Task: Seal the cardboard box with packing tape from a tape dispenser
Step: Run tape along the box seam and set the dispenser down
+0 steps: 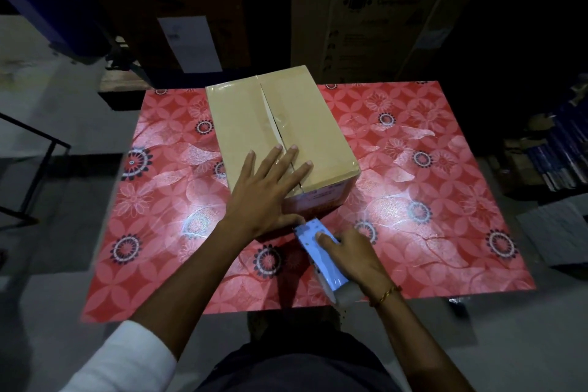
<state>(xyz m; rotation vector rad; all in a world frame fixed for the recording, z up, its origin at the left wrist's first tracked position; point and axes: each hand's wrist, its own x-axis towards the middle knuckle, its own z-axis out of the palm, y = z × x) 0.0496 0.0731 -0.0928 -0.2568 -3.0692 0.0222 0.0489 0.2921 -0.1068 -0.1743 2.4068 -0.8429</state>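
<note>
A brown cardboard box (pixel 305 124) stands on the red flowered table (pixel 429 200), its two top flaps folded shut with a seam running away from me. My left hand (pixel 264 194) lies flat with fingers spread on the near end of the box top, over the seam. My right hand (pixel 353 258) grips a light blue tape dispenser (pixel 321 254), whose front end touches the box's near side wall low down. A tape roll shows at the dispenser's rear by my wrist. Shiny tape glints along the seam's middle.
A large carton printed "WASHING MACHINE" (pixel 381 9) stands behind the table. A dark metal frame (pixel 38 162) is at the left. Stacked items (pixel 553 149) and a grey sheet (pixel 553 232) lie on the floor at the right.
</note>
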